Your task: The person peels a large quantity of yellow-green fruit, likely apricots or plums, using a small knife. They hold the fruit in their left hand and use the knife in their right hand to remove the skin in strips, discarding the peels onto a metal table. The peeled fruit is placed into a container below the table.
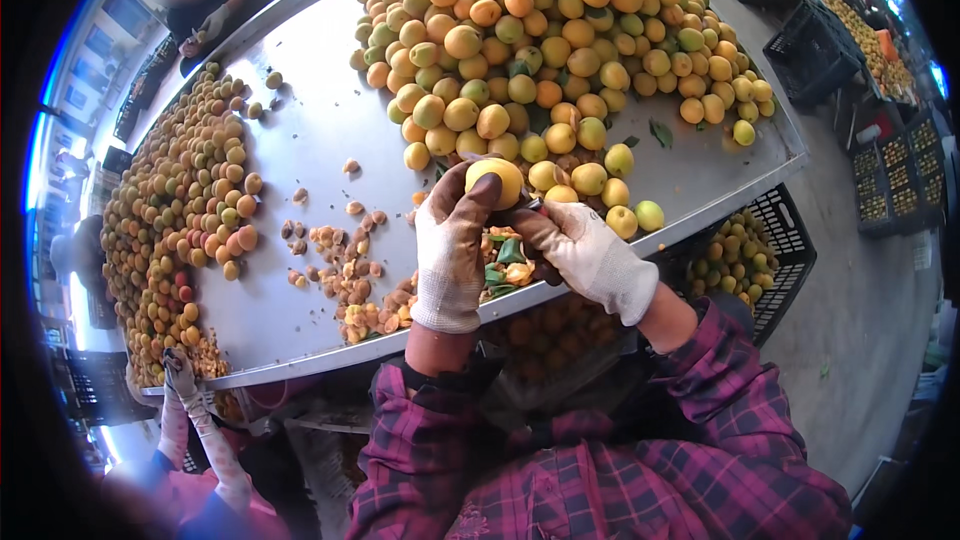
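Observation:
Both my hands wear white knit gloves with brown, stained fingers. My left hand holds a yellow apricot between thumb and fingers, above the near edge of the metal table. Against the right side of that fruit, my right hand grips a small tool, seemingly a knife, whose blade is mostly hidden. A large heap of yellow, orange and green apricots lies just beyond my hands. Under them are apricot scraps and green leaves. Loose pits and fruit pieces are scattered to the left.
A second apricot heap covers the left of the metal table. Two co-workers' gloved hands are at its left end and far side. A black crate of apricots stands low at the right, with more crates beyond.

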Tool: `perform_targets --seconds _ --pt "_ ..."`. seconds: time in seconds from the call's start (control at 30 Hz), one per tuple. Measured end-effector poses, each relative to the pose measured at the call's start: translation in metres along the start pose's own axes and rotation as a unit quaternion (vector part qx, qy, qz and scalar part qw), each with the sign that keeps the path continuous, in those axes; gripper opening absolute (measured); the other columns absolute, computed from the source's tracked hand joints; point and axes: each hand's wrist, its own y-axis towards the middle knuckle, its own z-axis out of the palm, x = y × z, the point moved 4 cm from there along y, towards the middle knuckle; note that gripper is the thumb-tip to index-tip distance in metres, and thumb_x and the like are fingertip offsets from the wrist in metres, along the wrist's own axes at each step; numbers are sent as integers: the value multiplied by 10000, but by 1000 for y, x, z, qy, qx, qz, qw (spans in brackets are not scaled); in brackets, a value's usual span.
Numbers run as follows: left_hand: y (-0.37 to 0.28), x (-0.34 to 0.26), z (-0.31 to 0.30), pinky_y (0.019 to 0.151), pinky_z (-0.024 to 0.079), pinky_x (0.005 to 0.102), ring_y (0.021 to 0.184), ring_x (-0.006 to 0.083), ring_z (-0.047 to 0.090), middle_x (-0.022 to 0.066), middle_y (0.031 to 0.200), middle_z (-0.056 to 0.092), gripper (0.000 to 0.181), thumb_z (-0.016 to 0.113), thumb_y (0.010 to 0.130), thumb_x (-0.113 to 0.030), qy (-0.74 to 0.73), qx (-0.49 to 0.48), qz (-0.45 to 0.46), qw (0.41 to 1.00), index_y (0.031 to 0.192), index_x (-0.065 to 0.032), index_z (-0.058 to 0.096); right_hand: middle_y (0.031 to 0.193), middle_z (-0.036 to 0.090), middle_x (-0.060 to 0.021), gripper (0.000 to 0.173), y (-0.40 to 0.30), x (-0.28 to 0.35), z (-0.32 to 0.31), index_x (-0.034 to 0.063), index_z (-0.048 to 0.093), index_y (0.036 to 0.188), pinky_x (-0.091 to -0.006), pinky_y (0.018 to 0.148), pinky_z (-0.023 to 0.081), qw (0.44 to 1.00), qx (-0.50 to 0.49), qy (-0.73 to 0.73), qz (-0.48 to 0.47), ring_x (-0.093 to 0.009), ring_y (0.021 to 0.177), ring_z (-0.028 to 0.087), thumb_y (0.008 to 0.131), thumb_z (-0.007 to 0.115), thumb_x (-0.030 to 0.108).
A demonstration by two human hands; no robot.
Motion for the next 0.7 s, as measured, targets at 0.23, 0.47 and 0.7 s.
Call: perform_targets --seconds 0.23,0.47,0.7 --pt "2 2 -1 795 568 314 889 189 686 112 1022 685 371 618 998 -277 -51 -66 31 996 1169 52 611 787 562 42 377 -9 -1 0 6 650 1088 -218 606 398 996 45 16 79 -32 692 480 1035 570 371" --pt "-3 27 4 796 583 350 919 243 708 169 1092 702 398 571 1017 -314 -106 -99 -28 989 1214 31 589 956 702 -214 333 5 -30 29 -19 617 1120 -426 790 516 991 -84 -96 -44 -364 915 677 1028 550 295" --pt "5 14 -18 851 575 308 977 193 687 108 1077 688 294 639 976 -157 -71 19 -82 994 1210 15 598 635 482 60 352 1 -11 7 59 630 994 -228 482 335 994 28 -2 108 -35 533 434 1041 549 399"
